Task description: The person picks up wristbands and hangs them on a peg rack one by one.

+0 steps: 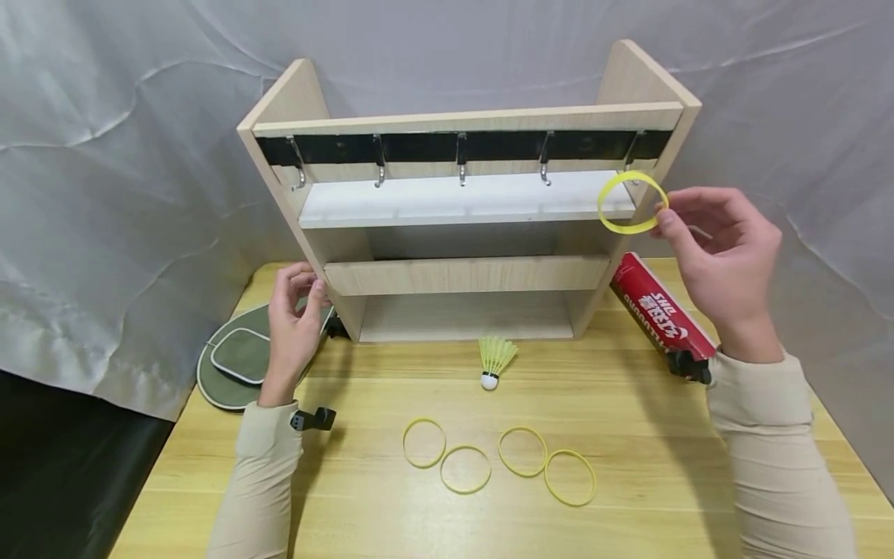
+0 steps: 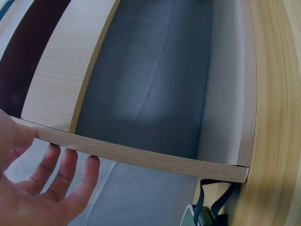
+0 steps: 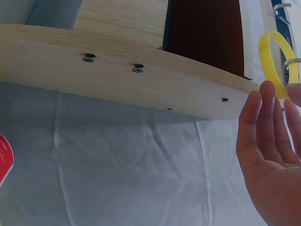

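Observation:
My right hand (image 1: 733,248) pinches a yellow ring (image 1: 632,203) between thumb and fingertips, at the rightmost metal hook (image 1: 634,147). In the right wrist view, a hook end (image 3: 294,61) overlaps the ring (image 3: 268,59); whether it passes through the loop I cannot tell. My left hand (image 1: 293,318) is at the left side panel of the wooden shelf rack (image 1: 464,276). Its thumb lies at the panel's front edge (image 2: 141,153) in the left wrist view, and the spread fingertips touch the outer face. Several metal hooks hang from the rack's black strip (image 1: 422,147).
Several yellow rings (image 1: 466,489) lie flat on the wooden table (image 1: 391,528). A yellow shuttlecock (image 1: 494,359) lies before the rack. Right of it leans a red tube (image 1: 656,307). On the left rests a green racket cover (image 1: 233,365). Grey cloth (image 1: 140,155) hangs behind.

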The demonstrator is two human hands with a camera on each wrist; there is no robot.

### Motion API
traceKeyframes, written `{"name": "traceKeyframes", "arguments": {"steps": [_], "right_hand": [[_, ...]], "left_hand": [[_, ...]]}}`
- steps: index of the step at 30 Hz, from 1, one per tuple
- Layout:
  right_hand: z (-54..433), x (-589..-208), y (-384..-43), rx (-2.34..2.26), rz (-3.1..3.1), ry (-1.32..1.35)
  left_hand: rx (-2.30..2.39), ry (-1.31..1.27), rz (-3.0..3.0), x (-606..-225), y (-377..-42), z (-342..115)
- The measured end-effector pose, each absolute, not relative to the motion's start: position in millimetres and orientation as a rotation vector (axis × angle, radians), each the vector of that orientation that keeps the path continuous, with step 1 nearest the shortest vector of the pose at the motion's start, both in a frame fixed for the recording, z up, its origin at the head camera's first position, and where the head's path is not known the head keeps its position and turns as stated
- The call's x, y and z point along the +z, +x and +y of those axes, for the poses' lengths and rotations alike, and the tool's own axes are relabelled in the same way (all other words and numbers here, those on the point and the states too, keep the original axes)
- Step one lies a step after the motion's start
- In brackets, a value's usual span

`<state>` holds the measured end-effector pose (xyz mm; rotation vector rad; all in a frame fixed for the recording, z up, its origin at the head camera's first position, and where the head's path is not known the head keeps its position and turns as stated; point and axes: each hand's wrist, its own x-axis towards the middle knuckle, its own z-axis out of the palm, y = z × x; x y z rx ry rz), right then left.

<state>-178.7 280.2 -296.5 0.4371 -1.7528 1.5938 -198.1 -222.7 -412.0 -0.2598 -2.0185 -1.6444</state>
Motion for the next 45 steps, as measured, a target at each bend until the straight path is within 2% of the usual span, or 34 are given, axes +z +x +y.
{"name": "traceKeyframes", "arguments": {"steps": [19,45], "right_hand": [[277,-328,-154,1.422,-1.998,0.427],[245,-432,-120,1.377,-2.505,0.693]], "left_hand": [[-1.642,-0.243,-2.032,-413,-198,-222],[-1.659,-0.230,-2.026,-412,-199,-222]]}}
